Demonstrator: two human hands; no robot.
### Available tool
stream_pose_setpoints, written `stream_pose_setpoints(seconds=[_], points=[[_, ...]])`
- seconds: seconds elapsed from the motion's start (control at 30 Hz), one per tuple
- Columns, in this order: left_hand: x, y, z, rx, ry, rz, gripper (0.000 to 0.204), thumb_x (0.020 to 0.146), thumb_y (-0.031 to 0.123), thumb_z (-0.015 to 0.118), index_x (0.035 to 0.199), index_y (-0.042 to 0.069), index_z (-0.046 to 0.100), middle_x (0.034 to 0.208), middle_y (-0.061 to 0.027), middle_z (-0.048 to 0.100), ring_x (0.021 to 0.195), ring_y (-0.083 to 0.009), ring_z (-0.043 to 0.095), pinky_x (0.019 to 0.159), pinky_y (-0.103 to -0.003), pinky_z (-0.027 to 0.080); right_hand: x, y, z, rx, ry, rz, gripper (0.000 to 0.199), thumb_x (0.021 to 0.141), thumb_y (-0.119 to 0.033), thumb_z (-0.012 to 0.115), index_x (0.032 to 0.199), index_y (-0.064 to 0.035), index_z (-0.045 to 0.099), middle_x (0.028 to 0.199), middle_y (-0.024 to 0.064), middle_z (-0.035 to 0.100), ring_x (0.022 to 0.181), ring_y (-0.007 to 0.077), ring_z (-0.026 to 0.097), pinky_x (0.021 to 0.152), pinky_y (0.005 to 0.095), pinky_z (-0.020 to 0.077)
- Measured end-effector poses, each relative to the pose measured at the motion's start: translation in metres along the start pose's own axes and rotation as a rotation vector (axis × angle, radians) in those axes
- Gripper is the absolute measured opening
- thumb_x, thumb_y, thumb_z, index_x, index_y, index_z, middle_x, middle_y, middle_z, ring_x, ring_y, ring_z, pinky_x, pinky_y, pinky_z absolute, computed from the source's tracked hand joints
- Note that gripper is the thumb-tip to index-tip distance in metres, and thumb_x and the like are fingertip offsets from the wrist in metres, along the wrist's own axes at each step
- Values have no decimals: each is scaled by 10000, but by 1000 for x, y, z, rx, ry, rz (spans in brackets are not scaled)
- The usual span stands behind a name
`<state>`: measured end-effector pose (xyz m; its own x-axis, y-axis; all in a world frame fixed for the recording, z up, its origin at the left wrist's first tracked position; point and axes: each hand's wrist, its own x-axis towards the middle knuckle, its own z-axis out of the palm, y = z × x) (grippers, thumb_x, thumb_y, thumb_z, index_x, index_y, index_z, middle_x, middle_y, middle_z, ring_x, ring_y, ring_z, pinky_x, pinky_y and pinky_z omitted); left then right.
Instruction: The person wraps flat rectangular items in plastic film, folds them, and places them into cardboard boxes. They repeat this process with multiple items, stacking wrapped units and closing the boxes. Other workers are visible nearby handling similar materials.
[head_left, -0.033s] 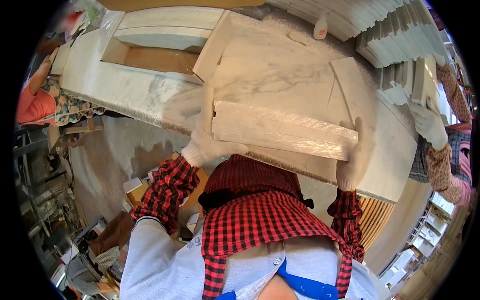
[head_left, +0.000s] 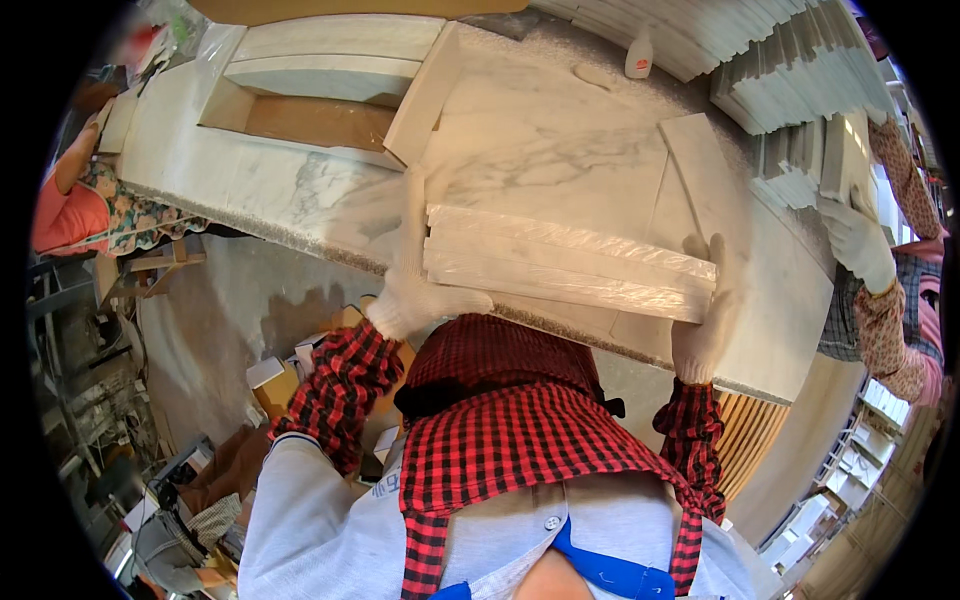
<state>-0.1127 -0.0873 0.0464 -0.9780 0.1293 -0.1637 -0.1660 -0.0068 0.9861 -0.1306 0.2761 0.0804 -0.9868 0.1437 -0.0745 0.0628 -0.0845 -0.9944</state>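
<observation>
A shrink-wrapped bundle of pale marble strips (head_left: 565,262) lies across the near edge of the marble-topped table, with glossy clear film over it. At its left end is my left hand (head_left: 410,292) in a white glove, fingers stretched straight along the end and thumb spread along the near side. My right hand (head_left: 708,318), also gloved, lies against the right end with its fingers extended. The bundle sits between both hands; neither hand wraps round it. How firmly they press cannot be made out.
An open carton (head_left: 325,118) with pale strips stands at the far left. Beyond the bundle lies a loose marble piece (head_left: 682,160). A white bottle (head_left: 639,54) and stacked slabs (head_left: 790,85) are at the back right. A co-worker's gloved hand (head_left: 858,240) touches slabs there; another person (head_left: 75,205) is at left.
</observation>
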Motion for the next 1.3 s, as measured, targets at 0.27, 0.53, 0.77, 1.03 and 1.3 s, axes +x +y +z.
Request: stream_pose_setpoints(seconds=[0.27,0.53,0.77,1.03,1.3], points=[[4,-14,5,-83,33,35,1265,782,402,919,1682,-33,144,1710,-232,286,1580,-324,292,1272,-443,262,-4,18,-14,47,43,103,846,1106,-612,395,1679,-12,230,1739,195,258,1618,318,225,1301,466,210],[16,-3,5,-306,24,58,896,991,347,652,1674,-34,215,1728,-170,291,1593,-256,270,1290,-385,203,6,19,-18,-22,-120,-45,776,1130,-506,420,1668,23,235,1735,216,258,1617,330,232,1302,467,204],[14,13,9,-593,95,32,597,1120,249,350,1640,-45,338,1681,-120,381,1532,-191,354,1273,-334,233,2,8,-4,-43,-105,17,843,1115,-572,402,1698,-20,142,1773,173,153,1645,308,129,1326,462,125],[8,5,15,-799,365,-223,389,1098,206,466,1374,-34,598,1284,-81,691,1197,-191,643,1068,-368,480,4,16,-13,7,-150,12,906,1085,-589,479,1704,-32,124,1781,148,141,1650,299,100,1324,460,113],[2,-18,2,-391,180,10,590,1035,256,474,1532,-61,452,1503,-146,575,1376,-266,554,1180,-394,412,5,16,-13,11,-134,38,982,1055,-630,522,1701,-16,109,1772,186,151,1646,329,123,1316,471,144]])
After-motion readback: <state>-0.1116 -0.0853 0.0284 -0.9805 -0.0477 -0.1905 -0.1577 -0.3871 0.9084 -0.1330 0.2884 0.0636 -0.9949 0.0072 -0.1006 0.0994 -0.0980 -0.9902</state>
